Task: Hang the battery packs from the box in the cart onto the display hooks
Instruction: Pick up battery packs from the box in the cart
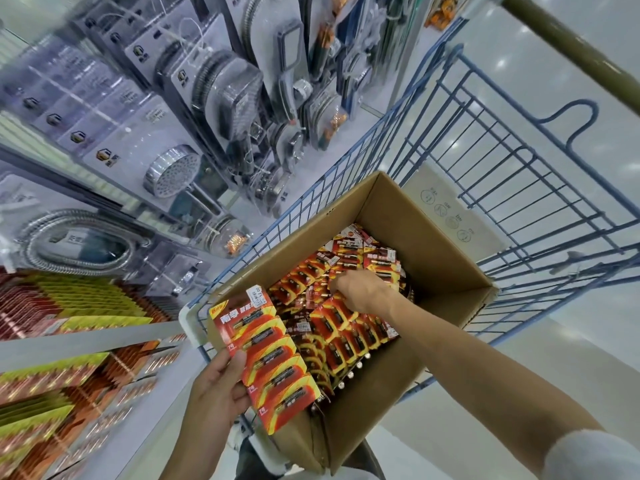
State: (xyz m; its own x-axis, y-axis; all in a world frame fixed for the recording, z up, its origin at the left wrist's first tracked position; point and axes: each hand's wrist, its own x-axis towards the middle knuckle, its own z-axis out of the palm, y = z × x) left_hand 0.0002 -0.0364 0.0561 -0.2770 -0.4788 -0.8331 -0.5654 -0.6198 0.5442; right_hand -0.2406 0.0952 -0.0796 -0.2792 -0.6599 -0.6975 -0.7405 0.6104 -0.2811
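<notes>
- The left hand [216, 382] comes up from the bottom edge, forearm nearly upright in the picture, thumb laid across the front and fingers curled behind
- It pinches a fanned stack of red-and-yellow carded battery packs [266, 362] by the stack's left edge
- The stack's long axis runs from upper left to lower right, and each printed battery lies slanted across its card
- The end with the white price sticker points up and away, and the other end points back toward the person
- The stack hangs over the near-left rim of the open brown cardboard box [433, 244], apart from the packs inside
- The right hand [360, 291] reaches in from the lower right on a bare, outstretched forearm with a white sleeve [588, 455] at the upper arm
- Its back faces the camera and its fingers bend down into the loose red-and-yellow battery packs [349, 334] filling the box floor; I cannot tell whether they pinch one
- The box sits in the blue wire cart [502, 161], against its near-left corner
- Left of the cart, blurred rows of red and yellow-green carded packs [79, 306] hang on the display
- Above them hang chrome shower heads in clear blister packs [173, 171]
</notes>
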